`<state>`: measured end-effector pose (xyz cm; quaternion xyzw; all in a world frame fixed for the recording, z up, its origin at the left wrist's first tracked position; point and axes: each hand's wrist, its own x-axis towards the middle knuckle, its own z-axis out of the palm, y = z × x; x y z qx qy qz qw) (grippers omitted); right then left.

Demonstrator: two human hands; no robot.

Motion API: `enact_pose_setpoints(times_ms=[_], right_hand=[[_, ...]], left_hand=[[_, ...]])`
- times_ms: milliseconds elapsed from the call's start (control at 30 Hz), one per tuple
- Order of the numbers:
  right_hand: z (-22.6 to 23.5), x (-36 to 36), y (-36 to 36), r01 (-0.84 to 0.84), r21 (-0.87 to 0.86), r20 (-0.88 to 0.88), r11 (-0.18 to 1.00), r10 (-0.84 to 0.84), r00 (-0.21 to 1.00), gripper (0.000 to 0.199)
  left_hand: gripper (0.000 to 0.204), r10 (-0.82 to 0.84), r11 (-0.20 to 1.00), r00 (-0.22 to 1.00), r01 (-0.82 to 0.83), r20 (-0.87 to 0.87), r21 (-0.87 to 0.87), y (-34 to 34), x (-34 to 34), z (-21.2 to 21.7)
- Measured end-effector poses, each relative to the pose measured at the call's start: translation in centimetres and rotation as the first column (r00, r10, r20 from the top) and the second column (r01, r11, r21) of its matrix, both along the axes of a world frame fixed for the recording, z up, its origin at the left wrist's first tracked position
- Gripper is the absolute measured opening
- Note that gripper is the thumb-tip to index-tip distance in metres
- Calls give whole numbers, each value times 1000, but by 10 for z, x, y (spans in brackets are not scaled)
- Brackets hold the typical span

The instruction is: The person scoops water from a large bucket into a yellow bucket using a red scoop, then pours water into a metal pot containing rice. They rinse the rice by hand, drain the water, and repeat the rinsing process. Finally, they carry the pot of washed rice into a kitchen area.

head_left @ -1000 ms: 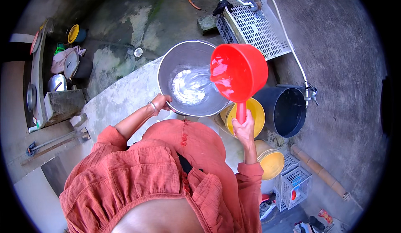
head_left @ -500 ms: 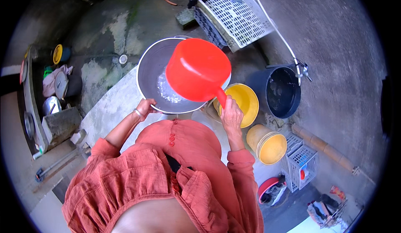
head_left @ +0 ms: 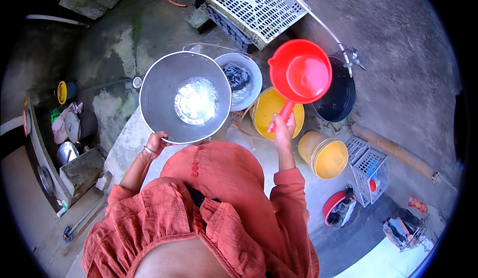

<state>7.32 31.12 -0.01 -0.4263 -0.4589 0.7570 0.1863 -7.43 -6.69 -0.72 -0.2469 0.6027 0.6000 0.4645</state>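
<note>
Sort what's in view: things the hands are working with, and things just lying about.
In use:
- metal pot, rim held by the left hand
- red dipper, in the right hand

Just lying about:
- white crate
- grey block
- brown pole

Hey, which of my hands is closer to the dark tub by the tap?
Right. Your right hand, holding the red dipper, is a little left of the dark tub; your left hand is much farther left, gripping the metal pot.
</note>
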Motion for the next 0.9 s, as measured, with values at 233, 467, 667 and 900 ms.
enact_pose_setpoints(times_ms=[233,467,667,900], right_hand=[[-53,20,46,228,-288,-52,930,-253,966,9],[-78,47,91,419,-266,36,868,-425,904,8],[-97,60,125,458,-139,212,878,-425,880,9],[-122,61,197,101,285,841,953,-300,450,23]], left_hand=[[20,46,999,999,-46,27,4,9,3,10],[15,18,998,1000,-20,-23,-52,-5,4,-5],[12,-27,995,999,24,-30,-100,5,6,-2],[11,-32,981,998,23,-44,-193,15,17,-1]])
